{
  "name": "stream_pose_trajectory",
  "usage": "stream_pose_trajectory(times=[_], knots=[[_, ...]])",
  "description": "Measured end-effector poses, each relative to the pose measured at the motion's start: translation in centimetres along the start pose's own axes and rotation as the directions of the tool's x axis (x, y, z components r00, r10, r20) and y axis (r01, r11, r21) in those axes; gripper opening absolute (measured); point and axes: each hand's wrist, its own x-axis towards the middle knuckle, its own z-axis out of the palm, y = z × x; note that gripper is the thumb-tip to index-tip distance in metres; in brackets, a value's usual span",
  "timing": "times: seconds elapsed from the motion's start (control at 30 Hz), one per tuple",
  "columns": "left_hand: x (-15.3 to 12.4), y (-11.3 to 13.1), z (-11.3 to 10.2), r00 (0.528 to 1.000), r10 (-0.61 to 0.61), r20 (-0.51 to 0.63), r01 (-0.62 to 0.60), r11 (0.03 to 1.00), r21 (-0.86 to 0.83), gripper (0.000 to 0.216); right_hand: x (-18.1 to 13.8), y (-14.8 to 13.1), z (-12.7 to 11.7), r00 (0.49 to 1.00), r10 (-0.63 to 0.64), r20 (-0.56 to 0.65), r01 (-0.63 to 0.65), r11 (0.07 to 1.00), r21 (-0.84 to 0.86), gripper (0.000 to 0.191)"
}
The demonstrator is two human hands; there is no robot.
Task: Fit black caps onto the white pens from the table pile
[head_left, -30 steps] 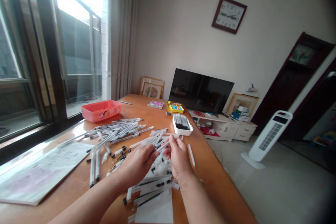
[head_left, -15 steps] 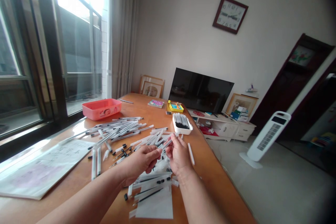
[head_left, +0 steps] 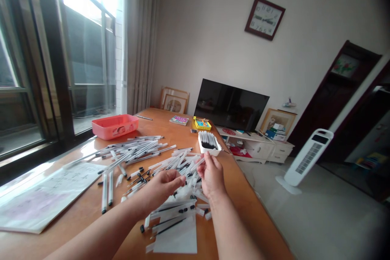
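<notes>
My right hand (head_left: 212, 174) is pinched on a clear pen barrel (head_left: 196, 165) that slants up toward the white tray (head_left: 209, 145). My left hand (head_left: 164, 185) hovers just left of it with the fingers curled together over the heap of loose pen parts (head_left: 179, 170); what it holds, if anything, I cannot make out. Both hands are above the middle of the wooden table (head_left: 170, 130). Under my wrists lie more barrels and black refills (head_left: 170, 225) on a white sheet (head_left: 178, 241).
A row of assembled pens (head_left: 134, 150) lies to the left, with a pink plastic box (head_left: 115, 126) behind it. The white tray holds black-tipped pieces. A paper sheet (head_left: 45, 193) covers the near left. The table's right edge drops to the floor, where a white fan (head_left: 306, 160) stands.
My right hand has moved slightly up and toward the white tray with the barrel. My left hand has drifted apart from it and lowered a little. The camera shifted slightly.
</notes>
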Motion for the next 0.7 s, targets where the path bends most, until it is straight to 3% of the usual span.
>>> stream_pose_trajectory(times=[0.13,0.27,0.57,0.7], knots=[[0.9,-1.4,-0.9,0.984,0.102,-0.147,-0.045,0.935,0.353,0.038,-0.9,0.8,0.3,0.993,-0.017,0.113,0.049,0.956,-0.288,0.047],[1.2,-2.2,-1.5,0.97,0.145,-0.197,-0.013,0.836,0.549,0.028,-1.0,0.9,0.1,0.976,0.002,0.216,0.093,0.899,-0.429,0.045],[1.1,-2.1,-2.0,0.971,0.21,-0.112,-0.065,0.687,0.724,0.034,-1.0,2.0,0.6,0.966,0.209,0.153,-0.096,0.838,-0.537,0.034],[1.0,-2.0,-2.2,0.964,0.23,-0.132,-0.056,0.665,0.745,0.032,-0.1,2.2,-0.5,0.983,0.163,0.086,-0.083,0.807,-0.585,0.031]])
